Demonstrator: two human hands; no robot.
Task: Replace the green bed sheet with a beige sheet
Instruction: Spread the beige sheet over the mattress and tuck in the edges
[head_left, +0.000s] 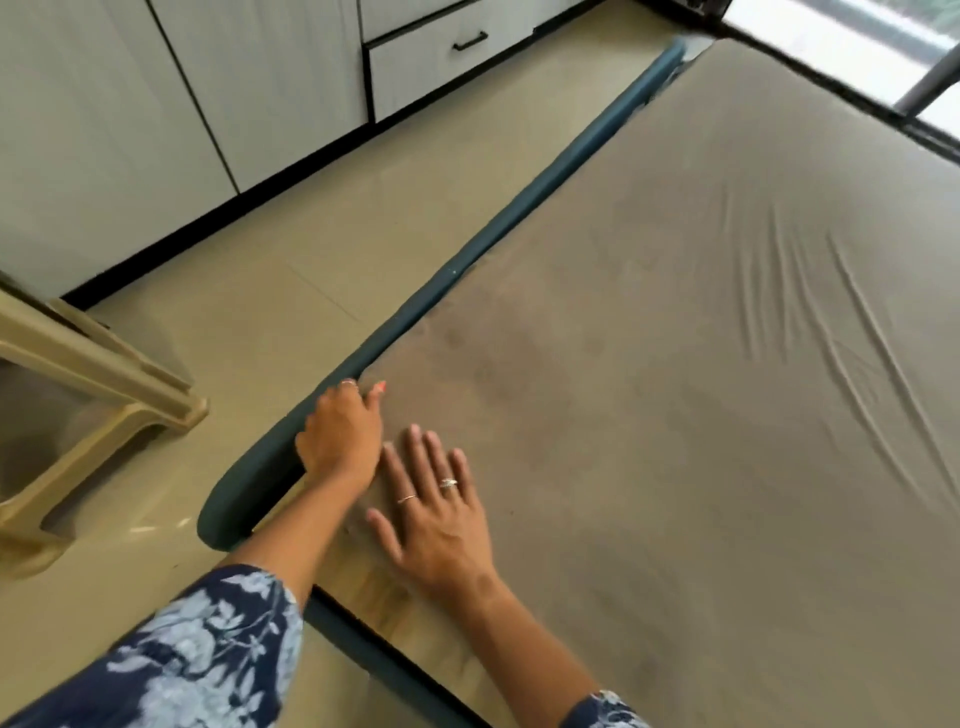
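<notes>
Tiled floor (311, 234), white cabinets (156, 93)

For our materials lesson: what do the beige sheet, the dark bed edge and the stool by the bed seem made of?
Beige sheet: woven fabric, matte; it creases. Dark bed edge: probably padded vinyl or painted tubing; rounded, slight sheen. Stool: moulded plastic, judging by its smooth, stepped legs.

Bed (457, 270) with a dark teal padded rim running from the lower left to the top right of the frame. Covered by a beige sheet (675, 415), creased at right. Right hand (441, 519) flat on it, left hand (340, 434) at the rim
</notes>
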